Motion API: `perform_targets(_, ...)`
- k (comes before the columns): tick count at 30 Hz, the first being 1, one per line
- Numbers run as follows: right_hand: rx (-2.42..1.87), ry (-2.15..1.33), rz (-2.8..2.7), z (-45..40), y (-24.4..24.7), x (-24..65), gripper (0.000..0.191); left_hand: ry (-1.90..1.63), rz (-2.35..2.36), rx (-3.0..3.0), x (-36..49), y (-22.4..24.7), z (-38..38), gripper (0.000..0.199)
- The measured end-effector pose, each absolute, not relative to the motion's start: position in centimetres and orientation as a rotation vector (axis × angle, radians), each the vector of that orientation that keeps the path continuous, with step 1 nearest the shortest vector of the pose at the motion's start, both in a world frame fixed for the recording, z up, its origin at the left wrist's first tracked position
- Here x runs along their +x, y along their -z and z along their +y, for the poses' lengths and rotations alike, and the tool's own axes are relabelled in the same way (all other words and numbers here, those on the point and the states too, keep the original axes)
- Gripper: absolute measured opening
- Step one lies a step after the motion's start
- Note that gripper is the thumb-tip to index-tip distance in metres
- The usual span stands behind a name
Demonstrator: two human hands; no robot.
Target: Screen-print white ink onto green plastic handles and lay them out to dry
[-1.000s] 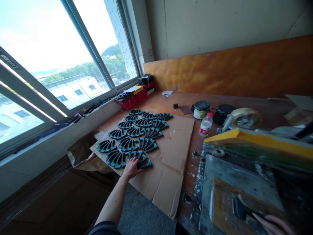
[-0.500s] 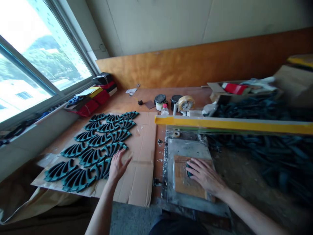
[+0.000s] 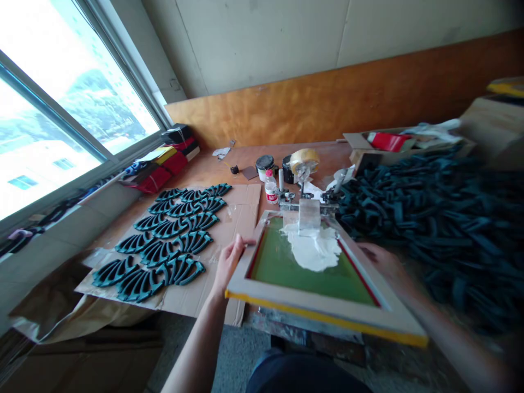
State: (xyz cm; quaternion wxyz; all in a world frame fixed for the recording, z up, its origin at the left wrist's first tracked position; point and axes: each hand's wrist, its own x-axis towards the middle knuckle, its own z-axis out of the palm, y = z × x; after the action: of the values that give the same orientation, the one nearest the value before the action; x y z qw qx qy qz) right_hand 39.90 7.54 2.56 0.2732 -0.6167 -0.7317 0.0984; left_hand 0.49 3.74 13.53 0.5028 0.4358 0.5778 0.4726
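Observation:
A screen printing frame (image 3: 327, 314) with green mesh lies low in front of me, hinged at its far end. White paste (image 3: 315, 254) is spread on the mesh, and a pale squeegee (image 3: 310, 215) stands at the far end of it. My left hand (image 3: 229, 262) is closed at the frame's left edge, thumb up. At the right edge is my right hand (image 3: 382, 265), blurred, its fingers against the frame's side and partly hidden. The frame covers the metal base and wooden board. Dark green curved strips (image 3: 180, 270) lie fanned in rows to the left.
Cardboard (image 3: 235, 262) bears the rows of strips. A large heap of dark strips (image 3: 409, 218) lies on the right. Behind the frame stand a bottle (image 3: 271, 188), a lidded tub (image 3: 265, 169) and a tape roll (image 3: 303, 161). A window (image 3: 90, 103) is at left.
The screen frame has swung down from its raised position over the metal base. My left hand has moved right from the strips to the frame; my right hand has left the wooden board for its right side.

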Motion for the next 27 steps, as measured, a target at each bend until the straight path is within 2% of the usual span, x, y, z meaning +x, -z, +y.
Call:
perform_targets(2, -1.592, -0.267, -1.935, 8.5, -4.1, 38.8, 0.038, -0.973, 1.402, 1.0, -0.2, -9.5, 1.7, 0.058)
perform_targets(5, -1.441, -0.163, -2.059, 10.0, -6.6, 34.2, 0.053, -0.898, 1.452, 1.011, 0.0, -3.6, 0.5, 0.082)
perform_targets(6, -1.428, -0.115, -2.143, 10.4, -7.3, 32.5, 0.054, -0.884, 1.496, 1.039, 0.1, -2.1, 0.5, 0.085)
perform_targets(9, -1.519, -0.128, -2.393, 11.2, -8.4, 28.6, 0.032, -0.827, 1.601, 1.131, 0.3, 0.6, 0.9, 0.078)
perform_targets(12, -1.606, -0.243, -2.533, 11.0, -8.8, 27.8, 0.014, -0.767, 1.621, 1.193, -0.1, 1.3, 1.2, 0.07)
perform_targets(20, -1.598, 0.12, -2.516, 6.6, -6.6, 28.8, 0.016, -0.809, 1.52, 1.164, -0.1, 1.1, 1.0, 0.062)
perform_targets(27, -0.877, -0.122, -2.756, 2.7, -5.2, 29.5, 0.021, -0.885, 1.474, 1.123, -0.1, 1.7, 0.8, 0.063)
